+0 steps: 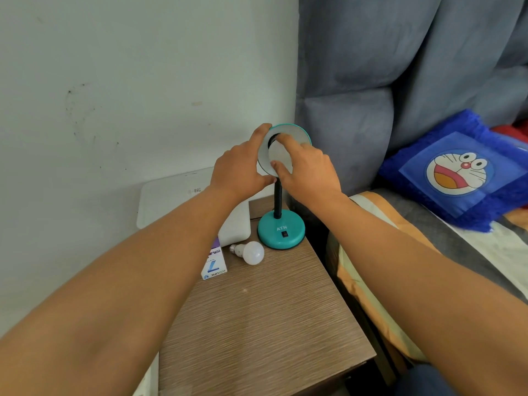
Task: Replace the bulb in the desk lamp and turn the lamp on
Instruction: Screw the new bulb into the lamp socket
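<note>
A teal desk lamp stands at the back of a wooden bedside table, its round base (pixel 281 233) bearing a black switch and its black gooseneck rising to a teal shade (pixel 300 135) that faces me. My left hand (pixel 240 170) grips the shade's left rim. My right hand (pixel 307 172) has its fingers closed around a white bulb (pixel 281 155) sitting in the shade's socket. A second white bulb (pixel 251 252) lies on the table in front of the base. Beside it lies a small white and purple bulb box (pixel 214 267).
The wooden table (pixel 263 318) stands between a pale wall on the left and a bed on the right. A white boxy object (pixel 235 227) and a flat white panel (pixel 171 195) sit behind the bulbs. A blue cartoon cushion (pixel 460 172) rests on the bed against a grey padded headboard.
</note>
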